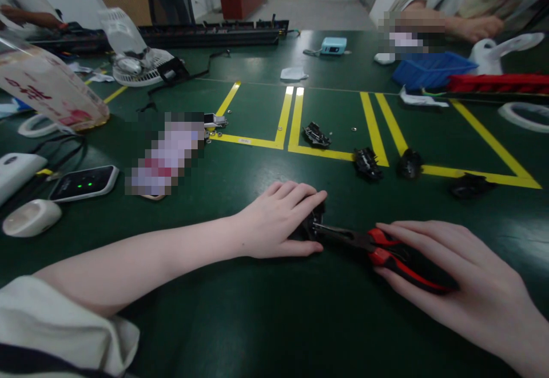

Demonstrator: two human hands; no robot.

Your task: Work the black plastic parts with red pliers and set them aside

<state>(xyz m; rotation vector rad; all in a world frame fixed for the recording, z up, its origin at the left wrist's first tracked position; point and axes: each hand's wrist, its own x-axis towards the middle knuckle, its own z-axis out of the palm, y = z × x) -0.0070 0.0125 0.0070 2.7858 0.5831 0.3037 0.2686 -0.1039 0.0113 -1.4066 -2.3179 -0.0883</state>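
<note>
My left hand is closed over a small black part on the green table, thumb and fingers on either side of it. Most of that part is hidden under the palm. Red-and-black long-nose pliers are gripped in my right hand, their tips pointing left and reaching the part at its right side. Beyond my hands lie several similar black parts: one with metal bits, another on the yellow tape, a rounder one, and a flatter one at the right.
Yellow tape marks outlines on the green table. To the left are a blurred phone, a black-screened device, a plastic bottle and a white fan. A blue bin stands back right, near another person's arm.
</note>
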